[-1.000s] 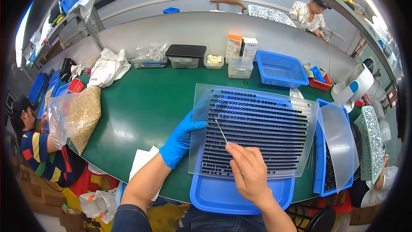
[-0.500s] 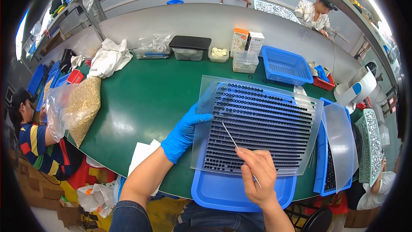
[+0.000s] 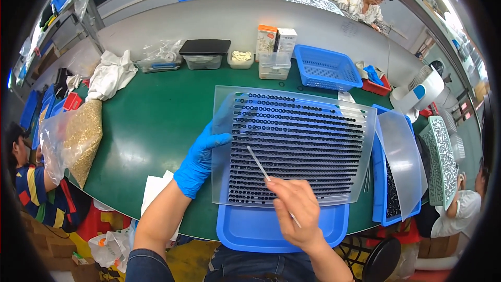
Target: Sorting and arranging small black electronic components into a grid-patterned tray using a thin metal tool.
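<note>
A translucent plastic plate [image 3: 222, 172] carries rows of small black ring-shaped parts [image 3: 297, 149]; it is tilted over a blue tray [image 3: 245, 237]. My left hand [image 3: 201, 156], in a blue glove, grips the plate's left edge, thumb on top and the other fingers behind it. My bare right hand [image 3: 297, 206] is closed round a thin pale stick [image 3: 257, 161]. The stick's tip points up and left over the rows near the plate's left side; whether it touches a part I cannot tell.
At the right stands a blue bin [image 3: 381, 203] of black parts with a translucent sheet [image 3: 404, 167] leaning on it. A bag of gold-coloured bits [image 3: 83, 141] lies at the left. Along the back are a black-lidded box [image 3: 205, 55] and a blue basket [image 3: 326, 68]. Other people sit nearby.
The whole scene has shifted left in view as my head turned. My right hand still holds the stick over the rows, its tip slightly lower on the plate. The left grip is unchanged.
</note>
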A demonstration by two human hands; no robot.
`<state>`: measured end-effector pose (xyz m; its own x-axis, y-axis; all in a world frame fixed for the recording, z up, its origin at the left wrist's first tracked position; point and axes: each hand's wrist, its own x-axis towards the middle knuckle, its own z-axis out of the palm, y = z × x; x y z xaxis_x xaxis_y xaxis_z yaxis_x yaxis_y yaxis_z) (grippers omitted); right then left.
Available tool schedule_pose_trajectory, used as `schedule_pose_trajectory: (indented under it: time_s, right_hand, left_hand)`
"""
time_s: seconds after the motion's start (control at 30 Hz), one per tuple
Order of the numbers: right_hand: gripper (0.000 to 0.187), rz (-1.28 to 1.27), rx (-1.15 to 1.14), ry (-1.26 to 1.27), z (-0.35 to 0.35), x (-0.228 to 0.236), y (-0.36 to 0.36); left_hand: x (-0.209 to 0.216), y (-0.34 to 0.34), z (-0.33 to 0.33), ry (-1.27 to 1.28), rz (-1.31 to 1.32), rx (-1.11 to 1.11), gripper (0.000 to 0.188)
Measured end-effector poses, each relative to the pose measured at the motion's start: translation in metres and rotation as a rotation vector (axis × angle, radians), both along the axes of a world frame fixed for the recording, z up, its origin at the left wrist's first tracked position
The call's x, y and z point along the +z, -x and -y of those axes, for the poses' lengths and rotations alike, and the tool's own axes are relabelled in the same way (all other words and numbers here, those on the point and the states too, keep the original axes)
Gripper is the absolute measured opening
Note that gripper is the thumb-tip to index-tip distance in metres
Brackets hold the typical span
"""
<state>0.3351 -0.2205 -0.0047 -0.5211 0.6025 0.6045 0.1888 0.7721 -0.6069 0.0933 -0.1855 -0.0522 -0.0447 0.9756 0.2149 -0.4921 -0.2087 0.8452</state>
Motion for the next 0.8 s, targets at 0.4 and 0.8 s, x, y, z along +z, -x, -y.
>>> schedule_pose_trajectory:
  time_s: [0.4, 0.8]
  right_hand:
    - [0.028, -0.022, -0.086, -0.024, -0.004, -0.007, -0.009]
    - [0.029, -0.004, -0.078, -0.052, -0.007, 0.000, -0.004]
  left_hand:
    - [0.006, -0.007, 0.002, 0.068, -0.001, 0.026, 0.109]
    - [-0.002, 0.000, 0.001, 0.002, 0.064, -0.051, 0.100]
